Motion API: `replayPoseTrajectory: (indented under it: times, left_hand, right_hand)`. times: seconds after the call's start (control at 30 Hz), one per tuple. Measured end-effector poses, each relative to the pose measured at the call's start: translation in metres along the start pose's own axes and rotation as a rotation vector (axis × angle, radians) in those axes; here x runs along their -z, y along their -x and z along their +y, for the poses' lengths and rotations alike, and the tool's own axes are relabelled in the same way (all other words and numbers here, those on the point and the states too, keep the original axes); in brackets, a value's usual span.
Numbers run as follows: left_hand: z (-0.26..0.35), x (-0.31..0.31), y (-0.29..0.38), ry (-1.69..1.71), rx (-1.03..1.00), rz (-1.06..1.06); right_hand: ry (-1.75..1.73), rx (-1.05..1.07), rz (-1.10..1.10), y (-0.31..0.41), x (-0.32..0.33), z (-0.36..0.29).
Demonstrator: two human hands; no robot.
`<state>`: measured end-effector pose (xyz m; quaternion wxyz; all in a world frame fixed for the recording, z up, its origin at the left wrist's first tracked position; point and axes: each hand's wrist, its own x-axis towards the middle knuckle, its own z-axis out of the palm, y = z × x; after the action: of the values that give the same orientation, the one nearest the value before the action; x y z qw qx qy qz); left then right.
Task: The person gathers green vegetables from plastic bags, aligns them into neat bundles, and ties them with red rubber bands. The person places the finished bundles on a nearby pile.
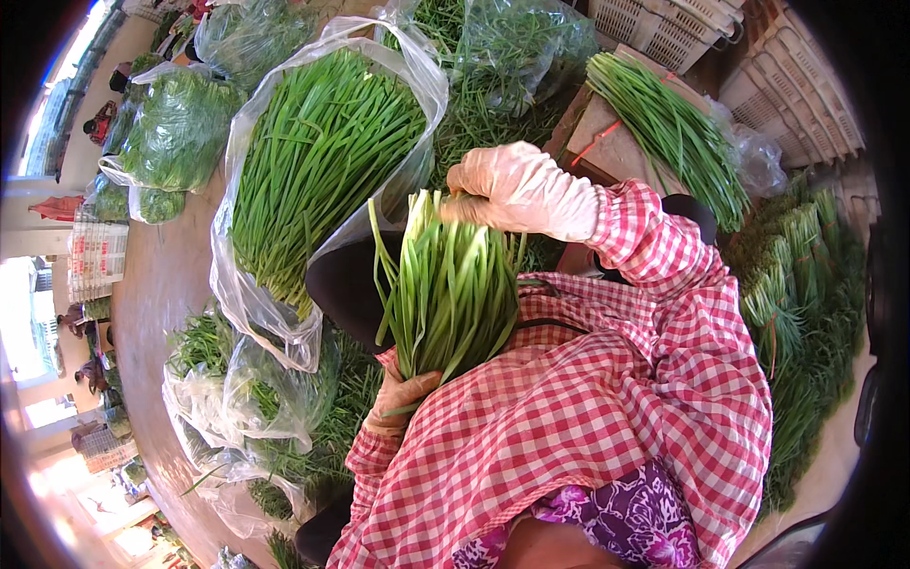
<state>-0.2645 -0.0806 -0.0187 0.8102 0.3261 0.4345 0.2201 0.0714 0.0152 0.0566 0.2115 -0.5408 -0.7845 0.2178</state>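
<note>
A bunch of long green leaves, looking like garlic chives (455,291), stands before my checked shirt with its pale ends up. My left hand (404,398), in a pale glove, grips it low down. Curled over the pale ends at the top is my gloved right hand (522,190); its fingertips are partly hidden. Just beyond, an open clear plastic bag (224,263) holds a large heap of the same greens (320,156). To the right, more greens (668,128) lie across a wooden block (604,139), with a red tie (597,142) beside them.
Loose greens (490,135) and bagged greens (270,405) surround me. Tied bundles (789,306) lie at the right. Stacked plastic crates (789,92) stand at the upper right. More filled bags (178,128) sit on the floor (156,291) at the left; people are farther off.
</note>
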Motion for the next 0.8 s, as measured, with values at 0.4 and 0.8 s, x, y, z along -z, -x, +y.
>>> replayPoseTrajectory:
  times: [0.4,0.8]
  left_hand:
    - [0.002,-0.006,-0.002,0.120,-0.009,-0.043]
    - [-0.019,0.018,-0.004,0.227,-0.060,0.017]
  right_hand:
    - [-0.557,-0.037,-0.315,-0.049,0.004,0.025]
    - [-1.324,0.132,-0.089,-0.025,0.027,0.032]
